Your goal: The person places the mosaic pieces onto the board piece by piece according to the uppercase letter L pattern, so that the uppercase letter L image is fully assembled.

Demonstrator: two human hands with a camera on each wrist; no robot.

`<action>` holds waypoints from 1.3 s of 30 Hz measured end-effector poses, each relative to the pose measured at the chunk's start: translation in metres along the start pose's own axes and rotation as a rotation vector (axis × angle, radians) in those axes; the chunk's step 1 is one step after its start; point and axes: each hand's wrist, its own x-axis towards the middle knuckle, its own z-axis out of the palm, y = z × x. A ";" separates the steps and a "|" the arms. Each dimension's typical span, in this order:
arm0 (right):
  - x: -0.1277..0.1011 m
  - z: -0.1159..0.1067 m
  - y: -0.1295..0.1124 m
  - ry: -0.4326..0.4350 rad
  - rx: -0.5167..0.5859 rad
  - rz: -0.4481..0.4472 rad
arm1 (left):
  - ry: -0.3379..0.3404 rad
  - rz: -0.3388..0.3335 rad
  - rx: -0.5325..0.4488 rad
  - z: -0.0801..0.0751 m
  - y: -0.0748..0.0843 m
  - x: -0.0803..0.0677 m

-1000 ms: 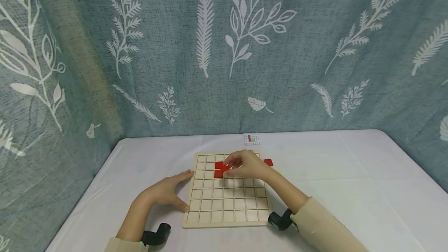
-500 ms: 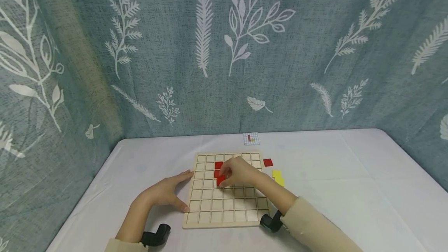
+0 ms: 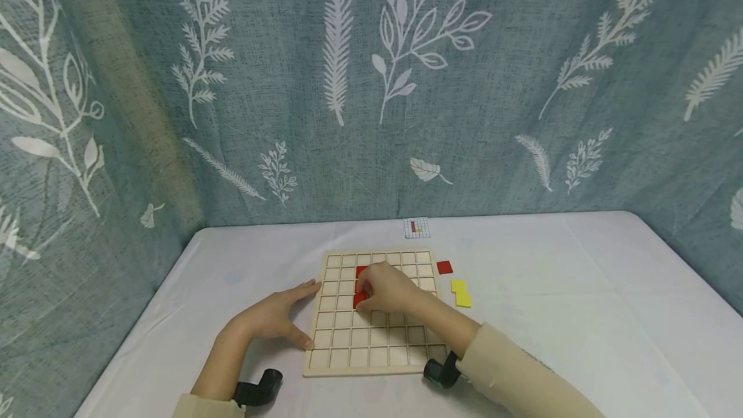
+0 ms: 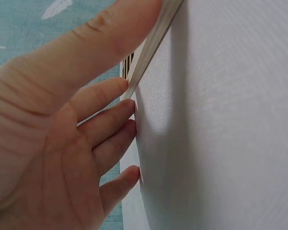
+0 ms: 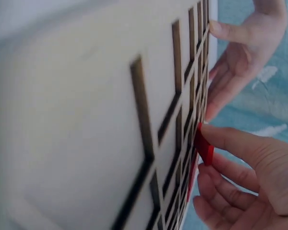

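A pale wooden grid board lies on the white table. My right hand pinches a red square tile between thumb and fingers, low over a cell in the board's upper left part. In the head view that tile sits just below another red tile lying in the grid, and my fingers partly cover the red tiles there. My left hand rests along the board's left edge, fingers and thumb spread; the left wrist view shows its thumb and fingertips touching the board's side.
One loose red tile lies right of the board. Below it are two yellow tiles, close together. A small printed grid card stands behind the board, near the table's back edge. A patterned blue-green curtain hangs behind the table.
My right hand has moved left and toward me with the red tile, from beside the upper red tiles to the cell below them. The left hand has stayed put.
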 end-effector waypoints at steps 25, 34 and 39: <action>-0.008 -0.009 0.000 -0.037 0.056 0.043 | 0.000 -0.001 0.005 0.000 0.005 0.000; -0.018 -0.032 0.002 -0.243 0.122 0.038 | 0.003 -0.010 0.002 0.001 0.006 0.000; -0.023 -0.037 0.006 -0.256 0.124 0.054 | 0.007 -0.009 0.009 0.002 0.005 0.000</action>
